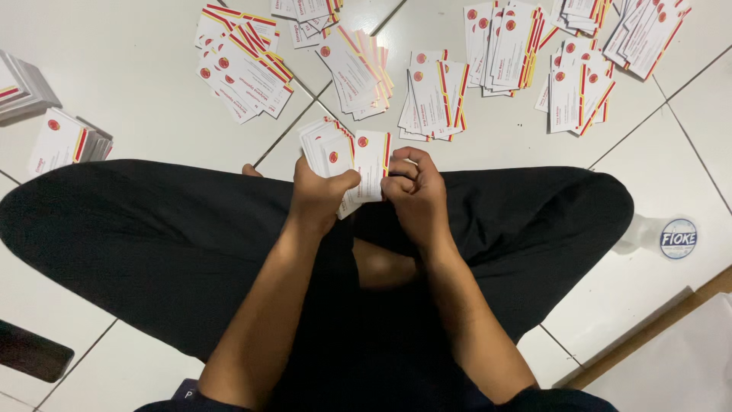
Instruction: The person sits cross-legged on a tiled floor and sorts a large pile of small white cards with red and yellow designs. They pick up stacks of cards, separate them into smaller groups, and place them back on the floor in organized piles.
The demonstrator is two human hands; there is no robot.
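Two hands meet at the centre of the frame, above the person's crossed legs in black trousers. At the far left edge, a neat stack of cards lies on the white tiled floor, with a second stack just below it. At the lower left edge, a dark flat object rests on the floor; its kind cannot be told.

Moving right, the left hand is closed around a fanned deck of white cards bearing red and yellow stripes, thumb pressed across the front. Touching that deck, a single card stands upright between both hands. The right hand is clenched, fingers curled inward, pinching the right edge of the single card.

Across the upper part of the frame, loose piles of matching cards are spread on the floor: one at upper left, one at upper centre, and one at upper right. At the right edge, a round sticker lies on the floor.
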